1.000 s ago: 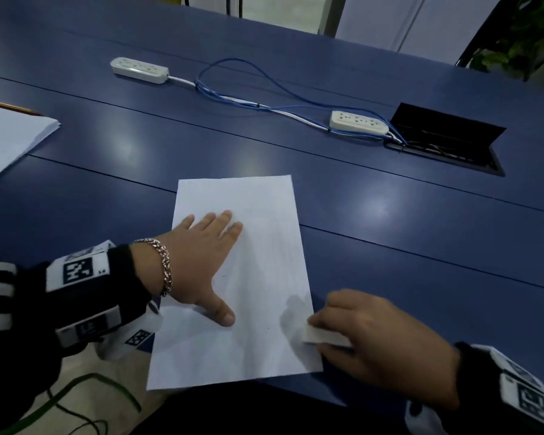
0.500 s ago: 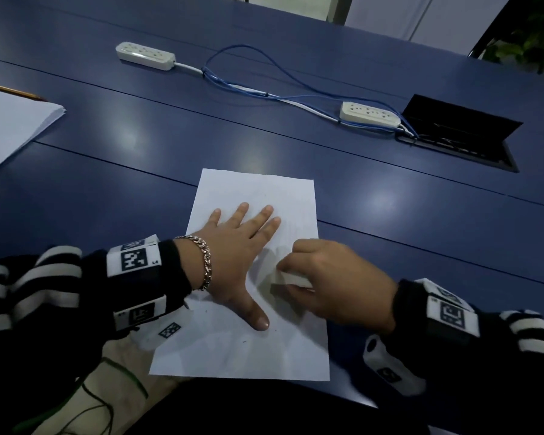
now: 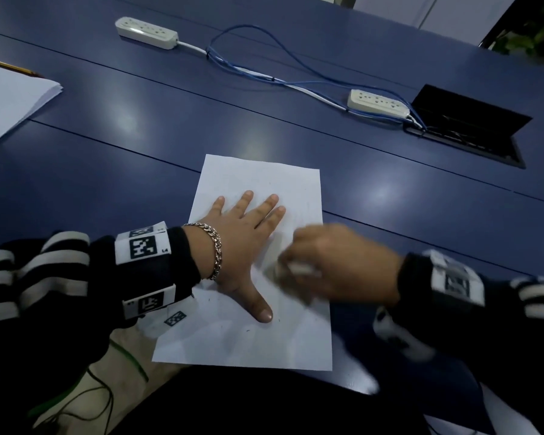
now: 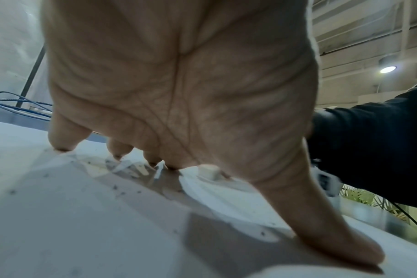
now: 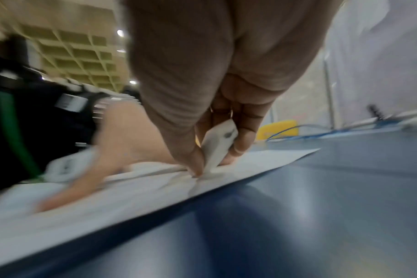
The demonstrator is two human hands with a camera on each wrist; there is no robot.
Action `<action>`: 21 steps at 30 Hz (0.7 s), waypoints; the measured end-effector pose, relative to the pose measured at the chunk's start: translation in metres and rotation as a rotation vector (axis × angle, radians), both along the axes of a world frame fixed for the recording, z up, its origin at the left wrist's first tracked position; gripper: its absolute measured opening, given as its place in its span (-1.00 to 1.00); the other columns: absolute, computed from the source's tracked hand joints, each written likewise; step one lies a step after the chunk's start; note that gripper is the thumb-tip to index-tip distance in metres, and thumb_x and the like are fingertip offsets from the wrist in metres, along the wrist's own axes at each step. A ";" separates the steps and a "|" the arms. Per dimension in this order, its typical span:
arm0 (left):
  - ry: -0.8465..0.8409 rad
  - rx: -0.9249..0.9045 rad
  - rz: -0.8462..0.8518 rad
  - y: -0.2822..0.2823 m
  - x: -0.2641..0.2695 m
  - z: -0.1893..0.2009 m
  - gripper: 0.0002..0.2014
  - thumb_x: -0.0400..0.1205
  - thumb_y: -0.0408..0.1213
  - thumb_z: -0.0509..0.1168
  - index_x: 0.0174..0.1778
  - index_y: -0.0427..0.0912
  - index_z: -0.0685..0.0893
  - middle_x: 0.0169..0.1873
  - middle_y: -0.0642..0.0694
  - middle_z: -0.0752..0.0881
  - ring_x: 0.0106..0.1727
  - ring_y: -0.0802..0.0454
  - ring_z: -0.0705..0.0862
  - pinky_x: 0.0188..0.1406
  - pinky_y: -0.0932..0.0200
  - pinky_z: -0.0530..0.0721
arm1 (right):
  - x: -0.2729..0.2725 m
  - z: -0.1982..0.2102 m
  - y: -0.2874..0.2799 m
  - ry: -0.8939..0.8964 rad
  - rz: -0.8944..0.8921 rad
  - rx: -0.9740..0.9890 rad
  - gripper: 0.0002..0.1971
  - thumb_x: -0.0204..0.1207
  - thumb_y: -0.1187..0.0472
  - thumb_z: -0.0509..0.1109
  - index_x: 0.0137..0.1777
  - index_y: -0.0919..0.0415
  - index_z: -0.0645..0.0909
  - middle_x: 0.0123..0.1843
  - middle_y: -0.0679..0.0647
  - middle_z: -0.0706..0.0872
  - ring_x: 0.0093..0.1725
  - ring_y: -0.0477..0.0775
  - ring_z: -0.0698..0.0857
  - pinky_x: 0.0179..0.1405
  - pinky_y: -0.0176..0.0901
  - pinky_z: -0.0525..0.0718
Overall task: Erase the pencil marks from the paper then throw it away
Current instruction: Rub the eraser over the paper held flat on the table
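A white sheet of paper [image 3: 258, 180] lies flat on the blue table near its front edge, speckled with dark eraser crumbs. My left hand [image 3: 245, 233] presses flat on it with fingers spread and the thumb stretched toward me. In the left wrist view that palm [image 4: 179, 84] fills the frame over the paper [image 4: 83, 216]. My right hand [image 3: 336, 265] pinches a white eraser [image 3: 299, 269] and holds its end against the sheet's right half. The right wrist view shows the eraser [image 5: 218, 144] between thumb and fingers, its tip touching the paper [image 5: 131, 191]. The right hand is motion-blurred.
A stack of white paper [image 3: 10, 102] with a pencil [image 3: 11, 66] lies at the far left. Two white power strips [image 3: 146, 32] [image 3: 379, 103] joined by blue cables [image 3: 264, 61] run across the back, ending at an open black cable hatch [image 3: 471, 127].
My right hand carried the eraser from the sheet's lower right edge up onto the paper beside my left hand and is rubbing there. The left hand slid slightly further up the sheet.
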State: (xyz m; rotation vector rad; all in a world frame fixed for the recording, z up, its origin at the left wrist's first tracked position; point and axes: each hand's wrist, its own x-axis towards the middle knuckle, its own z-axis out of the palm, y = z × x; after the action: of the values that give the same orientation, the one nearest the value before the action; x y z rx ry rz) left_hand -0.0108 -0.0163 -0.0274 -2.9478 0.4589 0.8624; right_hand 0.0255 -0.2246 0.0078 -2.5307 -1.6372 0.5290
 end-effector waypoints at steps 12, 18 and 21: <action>0.014 0.013 -0.004 -0.001 0.000 0.001 0.73 -0.04 0.82 0.31 0.71 -0.02 -0.61 0.72 0.03 -0.60 0.77 -0.29 -0.49 0.74 -0.51 -0.18 | 0.008 0.002 0.003 -0.058 0.006 0.006 -0.69 0.62 -0.13 0.24 0.00 0.04 0.72 -0.12 -0.06 0.59 -0.11 0.07 0.64 -0.12 -0.03 0.66; 0.018 -0.001 0.013 0.001 0.001 0.001 0.73 -0.06 0.82 0.32 0.70 0.02 -0.62 0.71 0.06 -0.61 0.77 -0.26 -0.50 0.74 -0.50 -0.22 | 0.033 0.003 -0.006 -0.158 -0.094 0.064 -0.64 0.57 -0.20 0.25 0.04 0.02 0.73 -0.12 -0.06 0.61 -0.12 0.10 0.67 -0.09 0.07 0.70; 0.021 0.002 0.011 0.000 0.000 0.001 0.73 -0.05 0.81 0.34 0.70 0.00 -0.62 0.71 0.04 -0.61 0.76 -0.27 -0.51 0.75 -0.49 -0.22 | -0.016 0.013 -0.007 0.068 0.095 -0.031 -0.73 0.67 -0.14 0.26 0.05 -0.03 0.72 -0.11 -0.13 0.57 -0.13 -0.07 0.58 -0.13 -0.18 0.62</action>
State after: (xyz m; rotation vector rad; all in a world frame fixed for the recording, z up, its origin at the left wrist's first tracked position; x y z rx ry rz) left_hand -0.0111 -0.0163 -0.0266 -2.9451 0.4422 0.8950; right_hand 0.0096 -0.2316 0.0212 -2.4368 -1.7450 0.6454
